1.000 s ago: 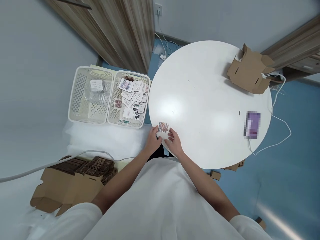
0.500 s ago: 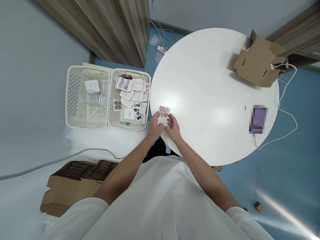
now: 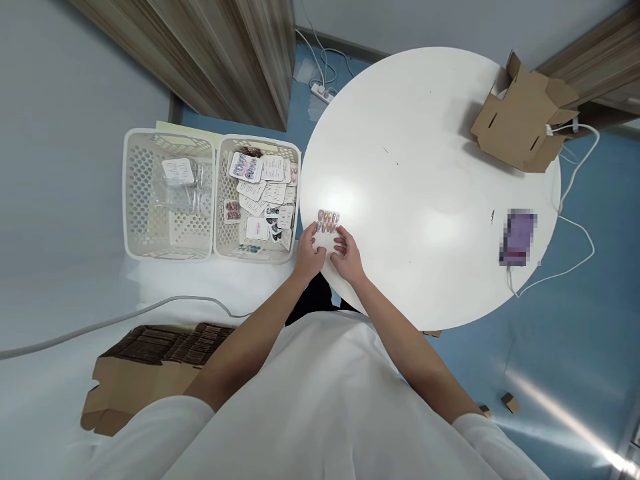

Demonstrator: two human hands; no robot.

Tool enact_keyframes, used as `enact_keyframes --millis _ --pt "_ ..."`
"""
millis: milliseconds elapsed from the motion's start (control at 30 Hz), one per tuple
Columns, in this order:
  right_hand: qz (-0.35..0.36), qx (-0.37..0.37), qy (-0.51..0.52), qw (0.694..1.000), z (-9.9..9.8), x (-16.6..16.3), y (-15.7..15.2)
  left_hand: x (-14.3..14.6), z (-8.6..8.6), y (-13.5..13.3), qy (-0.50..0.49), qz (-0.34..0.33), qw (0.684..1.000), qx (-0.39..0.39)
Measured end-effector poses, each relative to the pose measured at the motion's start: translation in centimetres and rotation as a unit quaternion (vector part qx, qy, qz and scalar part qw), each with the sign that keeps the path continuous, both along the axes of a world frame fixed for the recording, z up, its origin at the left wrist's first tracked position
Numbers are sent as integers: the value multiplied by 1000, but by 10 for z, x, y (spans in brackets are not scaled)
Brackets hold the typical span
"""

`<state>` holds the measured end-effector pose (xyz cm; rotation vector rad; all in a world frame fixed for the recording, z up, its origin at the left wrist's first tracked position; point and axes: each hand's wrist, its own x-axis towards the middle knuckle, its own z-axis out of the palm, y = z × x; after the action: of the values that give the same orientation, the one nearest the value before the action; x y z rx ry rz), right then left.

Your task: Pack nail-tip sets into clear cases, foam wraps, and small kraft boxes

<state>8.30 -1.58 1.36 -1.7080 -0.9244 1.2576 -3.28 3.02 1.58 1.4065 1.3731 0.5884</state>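
A small card of coloured press-on nails (image 3: pixel 328 221) lies at the near left edge of the round white table (image 3: pixel 425 187). My left hand (image 3: pixel 309 252) pinches its left side and my right hand (image 3: pixel 347 254) pinches its right side, so both hands are closed on the card. Just to the left stands a white basket (image 3: pixel 259 198) with several similar nail cards and printed cards in it. Beside that one, a second white basket (image 3: pixel 169 194) holds clear plastic bags.
A folded cardboard box (image 3: pixel 525 121) sits at the table's far right, and a purple object (image 3: pixel 520 237) with a white cable lies near the right edge. Flat cardboard boxes (image 3: pixel 150 367) are stacked at my lower left. A power strip (image 3: pixel 320 93) lies on the blue floor.
The view has shifted a little, so the table and baskets sit higher in the frame. Both hands stay on the nail card, which has moved only slightly.
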Motion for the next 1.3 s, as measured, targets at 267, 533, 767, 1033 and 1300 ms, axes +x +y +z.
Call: enact_keyframes --millis 267,533,767,1033,1300 --pt "11 -3 -6 1000 2 0 0 2 0 -2 11 8 1000 -5" --pt "6 21 2 1000 -4 0 -5 1 0 -3 16 -2 1000 -3" --pt "25 20 -8 999 -2 1 -6 1 -1 -7 5 3 1000 9" --pt "85 22 48 995 7 10 -13 2 -4 -16 -28 25 999 4" --pt "117 -29 85 989 32 32 -59 -3 16 -65 -32 76 996 -16"
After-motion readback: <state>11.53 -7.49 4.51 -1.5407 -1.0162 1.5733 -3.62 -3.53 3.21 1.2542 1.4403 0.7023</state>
